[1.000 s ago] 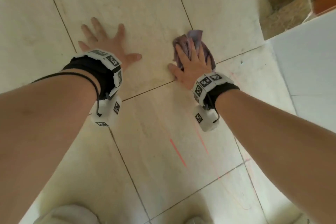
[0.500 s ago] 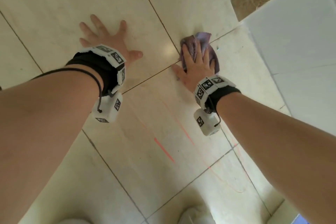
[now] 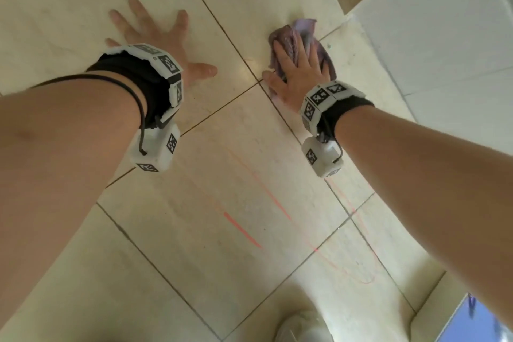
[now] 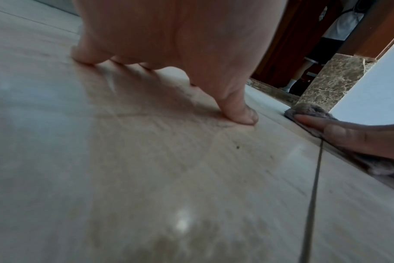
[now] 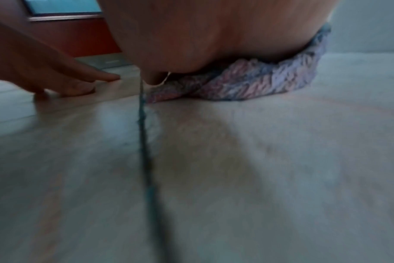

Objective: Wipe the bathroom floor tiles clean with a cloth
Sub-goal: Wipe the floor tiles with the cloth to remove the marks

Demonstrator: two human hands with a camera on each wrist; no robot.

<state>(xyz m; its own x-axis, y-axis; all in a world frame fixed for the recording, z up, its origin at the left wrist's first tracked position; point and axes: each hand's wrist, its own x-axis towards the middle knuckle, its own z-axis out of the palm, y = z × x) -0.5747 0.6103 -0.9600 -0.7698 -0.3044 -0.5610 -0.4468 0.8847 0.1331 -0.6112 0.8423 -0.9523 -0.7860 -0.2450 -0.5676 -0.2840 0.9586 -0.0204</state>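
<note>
Fingers (image 3: 288, 48) of the right hand (image 3: 295, 75) straight, flat on the purple cloth (image 3: 311, 36), pressing it to the floor tiles (image 3: 249, 175) and clasping nothing. Cloth bunched under the palm, far right, just past a grout line (image 3: 222, 33), near the white wall panel (image 3: 444, 36). Left hand (image 3: 155, 33) spread wide, fingers released, bracing on the tile well apart from the cloth.

Shifted rightward over the last second: cloth off the middle tile, across the grout cross, closer to the wall panel; left hand planted where it was. Reads as the wiping stroke reaching the tiles' right edge. Still untouched nearer in: red streaks (image 3: 241, 230) across the near tiles, so plenty left to wipe, likely.

Writing: none legible. Only black-and-white square markers on the wrist bands (image 3: 323, 97); no brand readable.
</note>
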